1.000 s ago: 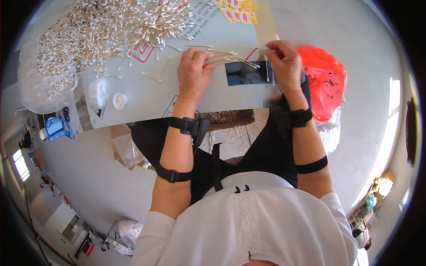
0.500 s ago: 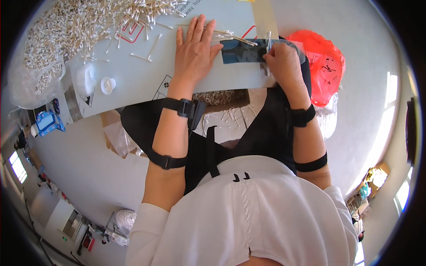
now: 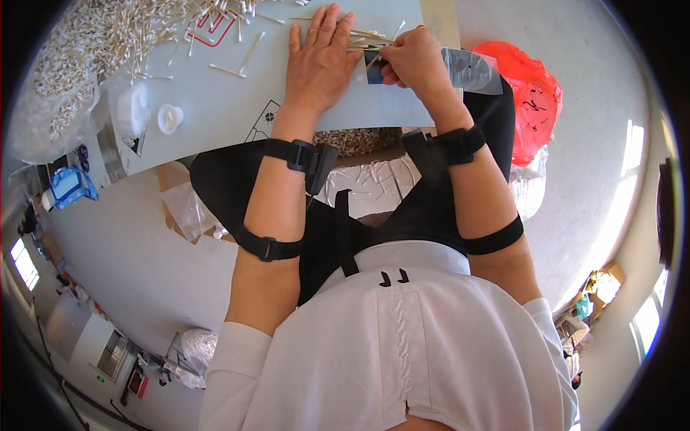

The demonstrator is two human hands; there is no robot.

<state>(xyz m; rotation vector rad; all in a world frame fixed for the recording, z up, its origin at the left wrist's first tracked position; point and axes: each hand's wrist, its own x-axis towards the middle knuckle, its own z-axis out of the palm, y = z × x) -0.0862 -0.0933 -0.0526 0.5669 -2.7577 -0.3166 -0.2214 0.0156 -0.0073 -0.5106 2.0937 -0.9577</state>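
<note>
Left hand (image 3: 320, 66) flat, fingers spread; right hand (image 3: 417, 63) apparently pinching one swab (image 3: 398, 30) by loose swabs (image 3: 368, 34), near the right edge of the worktop (image 3: 374, 108); step judged: gathering swabs; next move calls for a light, steady pinch.

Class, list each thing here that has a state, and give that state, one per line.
Left hand: palm down, fingers spread
Right hand: closed, apparently on a thin swab-like stick
Clear plastic sheet: overhanging the table edge
Cotton swabs: heaped loosely
Red bag: crumpled
Brown box: open, filled
White cup: lidded or not, unclear
</note>
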